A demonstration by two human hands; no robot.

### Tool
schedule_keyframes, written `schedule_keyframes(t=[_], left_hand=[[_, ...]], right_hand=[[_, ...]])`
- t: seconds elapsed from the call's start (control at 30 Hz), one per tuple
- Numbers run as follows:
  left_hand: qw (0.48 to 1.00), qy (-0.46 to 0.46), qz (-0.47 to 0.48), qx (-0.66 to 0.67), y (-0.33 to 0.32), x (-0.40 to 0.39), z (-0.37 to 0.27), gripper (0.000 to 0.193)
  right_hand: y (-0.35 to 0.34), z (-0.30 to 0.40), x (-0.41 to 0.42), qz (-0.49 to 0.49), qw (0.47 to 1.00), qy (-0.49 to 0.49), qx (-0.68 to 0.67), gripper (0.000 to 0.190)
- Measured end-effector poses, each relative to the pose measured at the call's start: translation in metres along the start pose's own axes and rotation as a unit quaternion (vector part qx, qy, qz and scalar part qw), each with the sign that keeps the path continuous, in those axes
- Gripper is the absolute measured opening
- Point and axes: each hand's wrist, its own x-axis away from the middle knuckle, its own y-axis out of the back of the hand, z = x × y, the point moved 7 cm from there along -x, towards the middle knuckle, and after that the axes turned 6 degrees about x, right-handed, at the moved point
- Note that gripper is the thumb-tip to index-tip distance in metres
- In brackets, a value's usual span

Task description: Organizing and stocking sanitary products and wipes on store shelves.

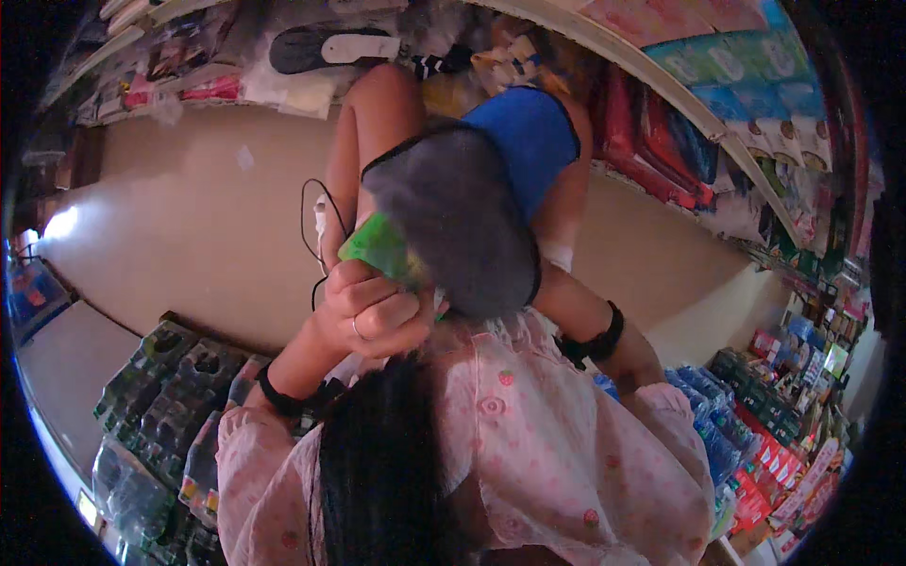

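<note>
My left hand (379,308), with a ring on one finger, is closed around a flat green piece (375,244); its exact kind is unclear. That piece meets the left edge of a large grey pad (460,212) with rounded corners and dark edging. Beyond the pad, a blue piece (534,141), also dark-edged, lies over my right leg. My right forearm (577,304) wears a black band and runs in behind the grey pad, which hides my right hand.
A black cable (304,212) loops beside my left leg. Shelves with packaged goods (743,71) curve along the top and right. Black and white soles (333,49) lie ahead. Bottle packs (170,368) stand at lower left; stacked boxes and packets (764,453) stand at lower right.
</note>
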Motion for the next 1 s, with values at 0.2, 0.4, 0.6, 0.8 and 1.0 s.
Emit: schedule_keyframes(t=[0.2, 0.4, 0.6, 0.8, 1.0], left_hand=[[0.999, -0.039, 0.005, -0.005, -0.006, -0.002, 0.002, 0.026], [0.999, -0.052, 0.010, -0.003, -0.013, -0.012, 0.001, 0.026], [0.996, -0.079, 0.031, 0.000, -0.018, -0.009, -0.010, 0.022], [0.986, -0.040, -0.095, -0.129, -0.015, 0.013, -0.001, 0.023], [0.982, -0.048, -0.146, -0.106, -0.020, 0.028, -0.008, 0.014]], right_hand=[[0.040, -0.056, -0.018, -0.105, 0.992, -0.062, 0.033, 0.044], [0.076, -0.091, -0.017, -0.164, 0.980, -0.103, 0.056, 0.044], [0.104, -0.111, -0.010, -0.186, 0.970, -0.131, 0.082, 0.044], [0.066, -0.080, 0.008, -0.102, 0.987, -0.116, 0.051, 0.045], [-0.009, -0.011, 0.018, 0.043, 0.996, -0.065, -0.052, 0.045]])
